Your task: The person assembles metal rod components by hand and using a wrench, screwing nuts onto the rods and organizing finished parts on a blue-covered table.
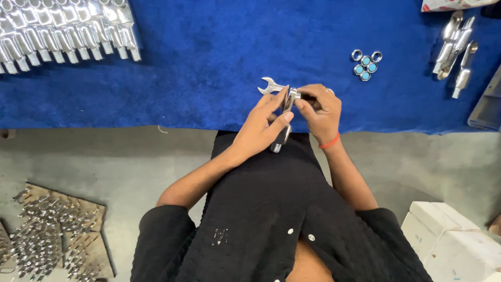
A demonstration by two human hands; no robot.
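Fingers [282,99] of the left hand [261,128] close around a chrome fitting [284,122], which stands roughly upright between both hands above the near edge of the worktop [198,68]. Fingers of the right hand [321,112] pinch narrowly at the upper end of the fitting, where a small nut or collar appears to sit; the exact part is too small to tell. An open-end spanner [270,86] projects from behind the fingertips, its head just beyond them on the blue cloth; which hand bears on it cannot be told.

Judged from this layout, one fitting is in work and its top joint is not yet finished. Beyond the right fingers, near, lies a cluster of nuts [366,64], several with blue inserts, apparently still to be used. Farther right lies a small group of chrome parts [455,47]. Far beyond the left fingers, a dense row of like chrome parts [68,31] lies in order. On the floor [130,156] to the left sits a heap of metal pieces [52,235]; white boxes [454,243] stand to the right.
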